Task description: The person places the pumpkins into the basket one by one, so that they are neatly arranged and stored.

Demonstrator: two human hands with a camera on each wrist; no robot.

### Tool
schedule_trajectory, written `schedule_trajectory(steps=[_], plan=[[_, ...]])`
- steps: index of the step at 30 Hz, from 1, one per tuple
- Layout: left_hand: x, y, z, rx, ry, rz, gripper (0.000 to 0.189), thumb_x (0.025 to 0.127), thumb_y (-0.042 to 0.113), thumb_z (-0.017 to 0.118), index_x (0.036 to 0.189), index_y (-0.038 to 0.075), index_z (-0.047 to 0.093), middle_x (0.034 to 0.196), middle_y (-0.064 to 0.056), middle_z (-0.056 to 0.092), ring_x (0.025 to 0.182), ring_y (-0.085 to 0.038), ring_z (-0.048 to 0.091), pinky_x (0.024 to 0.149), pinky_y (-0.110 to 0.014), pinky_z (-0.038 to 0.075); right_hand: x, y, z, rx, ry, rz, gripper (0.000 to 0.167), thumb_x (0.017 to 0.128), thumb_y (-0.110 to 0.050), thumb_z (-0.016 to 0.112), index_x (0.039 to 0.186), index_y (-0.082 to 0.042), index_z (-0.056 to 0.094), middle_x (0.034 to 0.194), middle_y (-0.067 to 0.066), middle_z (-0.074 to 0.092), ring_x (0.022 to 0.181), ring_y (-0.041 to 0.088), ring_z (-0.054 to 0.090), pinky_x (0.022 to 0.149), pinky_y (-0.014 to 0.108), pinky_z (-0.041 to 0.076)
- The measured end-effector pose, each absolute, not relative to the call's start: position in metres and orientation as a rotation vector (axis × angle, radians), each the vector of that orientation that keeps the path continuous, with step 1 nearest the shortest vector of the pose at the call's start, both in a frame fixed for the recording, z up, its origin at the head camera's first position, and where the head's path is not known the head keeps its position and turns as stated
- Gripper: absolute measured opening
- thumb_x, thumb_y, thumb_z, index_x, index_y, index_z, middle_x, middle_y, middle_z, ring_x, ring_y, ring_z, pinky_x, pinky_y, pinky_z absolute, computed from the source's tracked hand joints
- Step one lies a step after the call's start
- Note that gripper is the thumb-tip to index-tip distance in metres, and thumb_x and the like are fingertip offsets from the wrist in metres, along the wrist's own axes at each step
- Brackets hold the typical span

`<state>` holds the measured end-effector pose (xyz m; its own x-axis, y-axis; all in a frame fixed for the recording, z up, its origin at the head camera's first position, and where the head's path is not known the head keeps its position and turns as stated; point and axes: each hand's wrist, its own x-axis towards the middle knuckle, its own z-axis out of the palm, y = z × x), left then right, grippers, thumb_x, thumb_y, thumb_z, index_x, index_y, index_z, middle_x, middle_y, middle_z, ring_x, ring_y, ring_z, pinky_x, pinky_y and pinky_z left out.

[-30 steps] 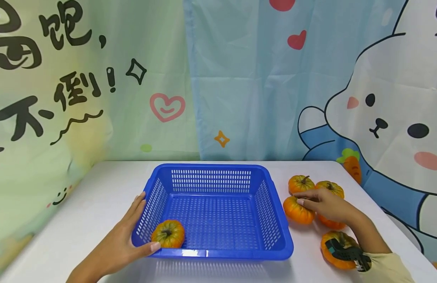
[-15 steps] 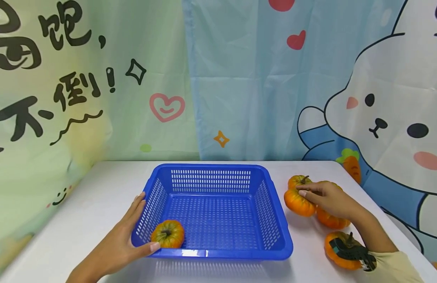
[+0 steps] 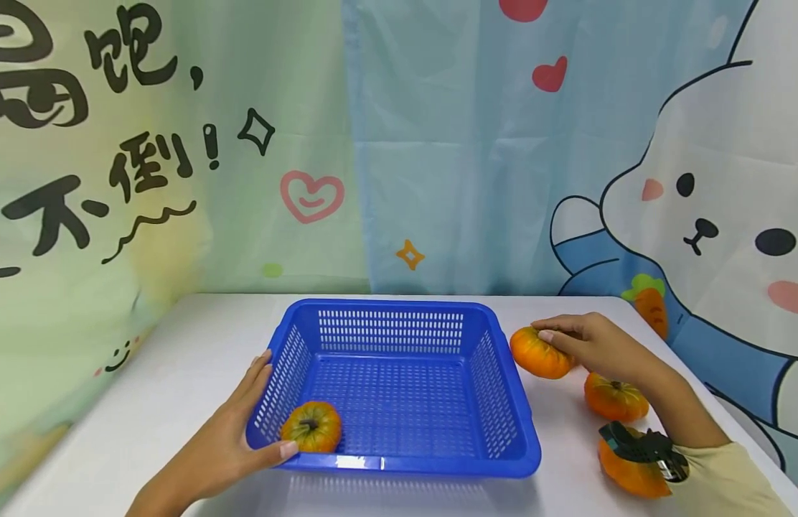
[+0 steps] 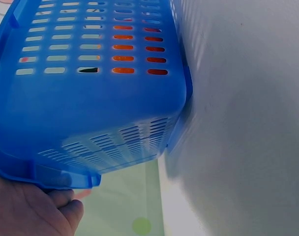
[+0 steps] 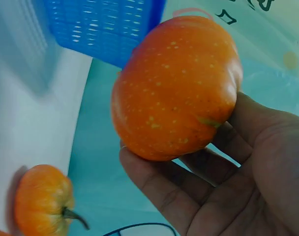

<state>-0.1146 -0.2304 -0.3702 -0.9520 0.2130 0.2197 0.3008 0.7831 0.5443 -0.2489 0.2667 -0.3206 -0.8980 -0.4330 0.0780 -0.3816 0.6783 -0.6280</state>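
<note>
A small orange pumpkin (image 3: 542, 355) is held by my right hand (image 3: 595, 345), thumb and fingers around it, just beyond the right rim of the blue plastic basket (image 3: 392, 464). Seen in the right wrist view, this pumpkin (image 5: 176, 88) is lifted off the table, its speckled underside facing the camera. My left hand (image 3: 221, 438) grips the basket's near left corner, thumb on the front rim and fingers along the left side. Another pumpkin (image 3: 311, 427), orange and green with its stem up, lies inside the basket by that corner.
On the white table (image 3: 179, 373), right of the basket, lie a pumpkin (image 3: 615, 397) and a nearer pumpkin (image 3: 631, 470), partly covered by the wrist camera (image 3: 644, 446). My right hand may hide others. A printed curtain (image 3: 425, 179) hangs behind.
The right hand has raised the pumpkin from the group and carried it up and slightly left toward the basket's rim. The left hand and basket hold still; the head view has shifted slightly.
</note>
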Motion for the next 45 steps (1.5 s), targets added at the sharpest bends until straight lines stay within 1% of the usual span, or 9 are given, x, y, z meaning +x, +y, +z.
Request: schedule_trajectory(steps=[3, 8, 14, 20, 25, 30, 33, 39, 45], plan=[[-0.114, -0.23, -0.37, -0.414, -2.826, -0.907, 0.105, 0.08, 0.051, 0.072, 0.155, 0.004, 0.016, 0.162, -0.01, 0.006, 0.144, -0.043, 0.014, 0.101, -0.069, 0.026, -0.249, 0.261, -0.314, -0.716, 2.837, -1.018, 0.041, 0.1, -0.028, 0.055, 0.131, -0.001, 0.061, 0.105, 0.009, 0.068, 0.076, 0.02, 0.059, 0.064, 0.025, 0.054], [-0.114, -0.23, -0.37, -0.41, -2.828, -0.909, 0.105, 0.079, 0.052, 0.072, 0.155, 0.004, 0.017, 0.162, -0.009, 0.006, 0.144, -0.042, 0.013, 0.101, -0.07, 0.026, -0.252, 0.249, -0.305, -0.802, 2.89, -0.982, 0.039, 0.1, -0.029, 0.055, 0.129, -0.003, 0.063, 0.111, 0.009, 0.069, 0.09, 0.02, 0.061, 0.076, 0.022, 0.053], [-0.116, -0.229, -0.373, -0.417, -2.822, -0.9, 0.106, 0.079, 0.052, 0.073, 0.155, 0.003, 0.018, 0.162, -0.01, 0.007, 0.144, -0.042, 0.014, 0.102, -0.069, 0.025, -0.255, 0.235, -0.294, -0.912, 2.884, -0.982, 0.038, 0.1, -0.025, 0.056, 0.129, 0.0, 0.062, 0.112, 0.014, 0.068, 0.095, 0.026, 0.065, 0.077, 0.033, 0.057], [-0.118, -0.228, -0.371, -0.452, -2.791, -0.878, 0.104, 0.079, 0.049, 0.073, 0.155, 0.002, 0.018, 0.162, -0.009, 0.007, 0.144, -0.041, 0.014, 0.102, -0.068, 0.027, -0.259, 0.22, -0.288, -0.926, 2.866, -0.988, 0.037, 0.1, -0.026, 0.056, 0.128, -0.002, 0.063, 0.11, 0.011, 0.069, 0.094, 0.025, 0.065, 0.079, 0.036, 0.056], [-0.118, -0.228, -0.37, -0.429, -2.82, -0.882, 0.104, 0.08, 0.051, 0.072, 0.155, 0.004, 0.017, 0.162, -0.01, 0.007, 0.144, -0.042, 0.014, 0.101, -0.069, 0.027, -0.263, 0.21, -0.288, -0.942, 2.85, -0.988, 0.037, 0.1, -0.028, 0.055, 0.128, -0.004, 0.064, 0.113, 0.011, 0.068, 0.103, 0.031, 0.064, 0.083, 0.043, 0.055], [-0.116, -0.228, -0.369, -0.392, -2.85, -0.892, 0.105, 0.08, 0.054, 0.071, 0.156, 0.005, 0.016, 0.162, -0.011, 0.006, 0.143, -0.044, 0.014, 0.1, -0.07, 0.026, -0.265, 0.195, -0.286, -0.946, 2.824, -1.013, 0.037, 0.099, -0.028, 0.058, 0.127, -0.006, 0.066, 0.115, 0.01, 0.067, 0.11, 0.035, 0.061, 0.085, 0.044, 0.054], [-0.115, -0.228, -0.369, -0.385, -2.851, -0.898, 0.105, 0.08, 0.054, 0.071, 0.156, 0.005, 0.016, 0.162, -0.011, 0.006, 0.143, -0.044, 0.015, 0.1, -0.07, 0.026, -0.266, 0.185, -0.285, -0.956, 2.825, -1.006, 0.037, 0.097, -0.03, 0.06, 0.125, -0.007, 0.067, 0.114, 0.008, 0.068, 0.11, 0.033, 0.06, 0.086, 0.043, 0.054], [-0.116, -0.227, -0.37, -0.401, -2.833, -0.902, 0.106, 0.079, 0.053, 0.072, 0.155, 0.004, 0.018, 0.162, -0.011, 0.007, 0.143, -0.044, 0.015, 0.102, -0.069, 0.026, -0.268, 0.168, -0.283, -1.056, 2.811, -0.981, 0.039, 0.097, -0.031, 0.06, 0.126, -0.005, 0.066, 0.113, 0.008, 0.069, 0.108, 0.03, 0.061, 0.087, 0.044, 0.053], [-0.116, -0.228, -0.369, -0.386, -2.844, -0.886, 0.106, 0.079, 0.054, 0.071, 0.155, 0.005, 0.018, 0.162, -0.011, 0.008, 0.143, -0.044, 0.016, 0.101, -0.07, 0.026, -0.271, 0.151, -0.284, -1.136, 2.794, -0.986, 0.039, 0.096, -0.03, 0.062, 0.126, -0.004, 0.066, 0.112, 0.006, 0.069, 0.102, 0.024, 0.062, 0.083, 0.037, 0.054]])
